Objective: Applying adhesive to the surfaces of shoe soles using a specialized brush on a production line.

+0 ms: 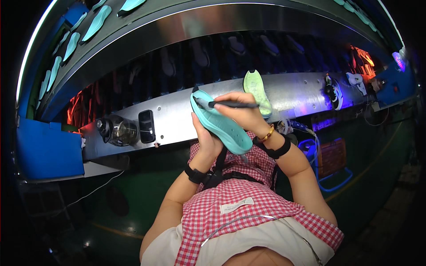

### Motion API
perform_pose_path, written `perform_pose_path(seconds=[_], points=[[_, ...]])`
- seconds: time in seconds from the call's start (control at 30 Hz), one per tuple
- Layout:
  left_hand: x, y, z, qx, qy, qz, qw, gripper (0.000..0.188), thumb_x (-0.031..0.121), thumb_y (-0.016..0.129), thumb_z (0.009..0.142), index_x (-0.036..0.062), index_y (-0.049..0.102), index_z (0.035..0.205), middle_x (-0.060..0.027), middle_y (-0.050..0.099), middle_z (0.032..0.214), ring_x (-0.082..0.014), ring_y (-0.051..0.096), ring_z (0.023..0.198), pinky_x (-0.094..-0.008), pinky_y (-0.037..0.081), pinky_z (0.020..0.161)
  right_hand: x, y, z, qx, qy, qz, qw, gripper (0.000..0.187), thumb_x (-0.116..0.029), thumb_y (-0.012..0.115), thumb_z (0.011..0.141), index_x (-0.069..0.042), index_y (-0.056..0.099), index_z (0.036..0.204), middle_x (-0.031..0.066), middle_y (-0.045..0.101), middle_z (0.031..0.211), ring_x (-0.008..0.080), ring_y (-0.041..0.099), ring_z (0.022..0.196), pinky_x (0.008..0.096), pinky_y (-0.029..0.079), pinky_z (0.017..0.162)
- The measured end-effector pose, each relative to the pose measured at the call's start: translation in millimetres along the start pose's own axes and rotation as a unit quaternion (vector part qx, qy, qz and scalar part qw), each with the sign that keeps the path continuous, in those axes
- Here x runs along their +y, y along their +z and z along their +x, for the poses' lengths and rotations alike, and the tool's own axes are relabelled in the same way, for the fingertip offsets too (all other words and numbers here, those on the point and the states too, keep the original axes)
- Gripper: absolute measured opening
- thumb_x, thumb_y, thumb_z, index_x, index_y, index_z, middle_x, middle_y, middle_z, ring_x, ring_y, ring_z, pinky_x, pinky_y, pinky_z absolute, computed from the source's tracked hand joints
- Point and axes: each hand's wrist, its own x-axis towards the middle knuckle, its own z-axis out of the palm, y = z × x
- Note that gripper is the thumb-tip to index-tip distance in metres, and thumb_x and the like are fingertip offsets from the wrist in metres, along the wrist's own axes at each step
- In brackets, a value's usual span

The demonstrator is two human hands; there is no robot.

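A turquoise shoe sole is held tilted in front of my body, its black-tipped end pointing away from me. My left hand grips its left edge from below, with the thumb up along the side. In my right hand is a brush with a black handle, closed in the fingers. The brush's greyish head lies against the inner face of the sole near the black-tipped end. Just beyond my right hand, a pale green sole rests on the metal ledge.
On the ledge at left stand a clear jar with a dark lid and a black rectangular tray. Farther right are a dark shoe and a white item. Turquoise soles lie on the belt above. A blue-framed chair stands at right.
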Motion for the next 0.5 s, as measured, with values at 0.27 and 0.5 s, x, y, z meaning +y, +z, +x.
perform_pose_path(seconds=[0.27,0.5], points=[[47.2,-15.9,8.6,-0.097,0.025,0.065,0.993,0.075,0.064,0.011,0.081,0.0048,0.046,0.112,-0.0157,0.056,0.095,-0.0262,0.056,0.084,-0.039,0.047,0.075,-46.1,-38.6,-30.7,-0.293,0.103,-0.138,0.94,0.018,-0.012,0.065,0.065,-0.003,0.067,0.081,0.0118,0.062,0.072,0.016,0.059,0.065,0.0252,0.045,0.058],[31.6,16.6,-8.3,-0.128,-0.093,-0.059,0.986,0.077,0.066,0.012,0.08,0.0072,0.04,0.121,-0.0175,0.054,0.103,-0.0286,0.056,0.091,-0.0409,0.046,0.08,-52.2,-25.9,-2.3,-0.061,0.072,0.07,0.993,0.02,-0.007,0.065,0.073,0.002,0.063,0.09,0.0076,0.064,0.08,0.0097,0.058,0.072,0.021,0.047,0.065]])
